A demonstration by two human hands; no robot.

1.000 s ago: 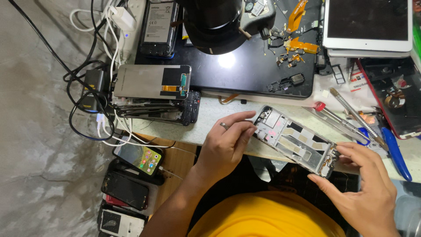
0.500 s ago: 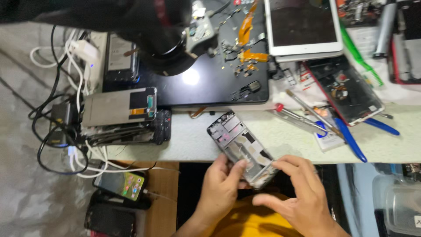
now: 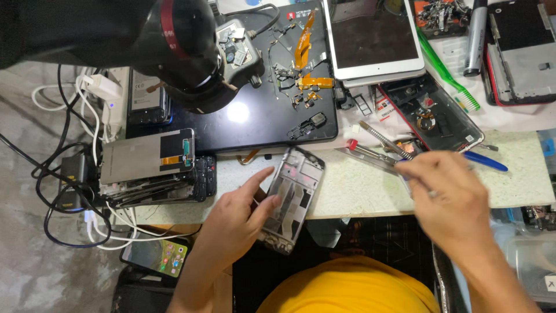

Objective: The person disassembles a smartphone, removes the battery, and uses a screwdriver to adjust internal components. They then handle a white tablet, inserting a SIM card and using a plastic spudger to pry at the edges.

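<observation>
Left hand (image 3: 234,223) grips a phone frame (image 3: 291,200) at the speckled workbench (image 3: 359,191) edge; blurred right hand (image 3: 449,194) closes on tweezers (image 3: 370,155). Black mat (image 3: 255,124), tablet (image 3: 373,37), cables (image 3: 63,191) surround.

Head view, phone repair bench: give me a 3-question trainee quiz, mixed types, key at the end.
1. True or false: the left hand holds the grey metal phone frame at the front edge of the speckled white worktop.
2. Which is the right hand nearest to? A) the white tablet B) the metal tweezers and scalpel-type tools C) the green toothbrush
3. Fill in: the stack of phone screens and panels lies to the ____ of the frame, as the picture shows it.

Key: 1 true; 2 B; 3 left.
</observation>
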